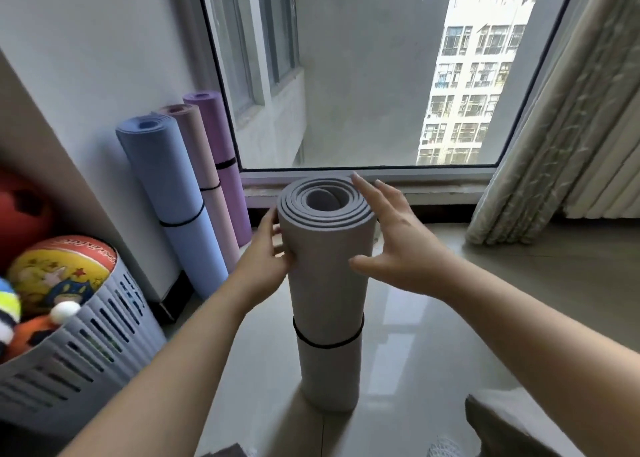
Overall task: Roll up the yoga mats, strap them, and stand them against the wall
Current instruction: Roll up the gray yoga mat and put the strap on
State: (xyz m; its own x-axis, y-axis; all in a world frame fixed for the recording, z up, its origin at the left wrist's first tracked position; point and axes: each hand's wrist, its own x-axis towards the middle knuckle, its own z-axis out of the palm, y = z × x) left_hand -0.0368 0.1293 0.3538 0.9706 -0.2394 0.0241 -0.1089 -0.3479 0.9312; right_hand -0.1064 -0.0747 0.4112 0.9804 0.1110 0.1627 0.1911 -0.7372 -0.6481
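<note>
Left hand (265,262) grips the rolled grey foam yoga mat (325,283), fingertips hidden behind it; right hand (394,245) is spread, perhaps touching. The mat stands upright, spiral end up.

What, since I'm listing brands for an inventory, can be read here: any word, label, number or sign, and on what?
On the ball in the basket: white lettering on its orange band, upside down, too blurred to read.
On the grey mat, blue mat, pink mat and purple mat: no text visible.
</note>
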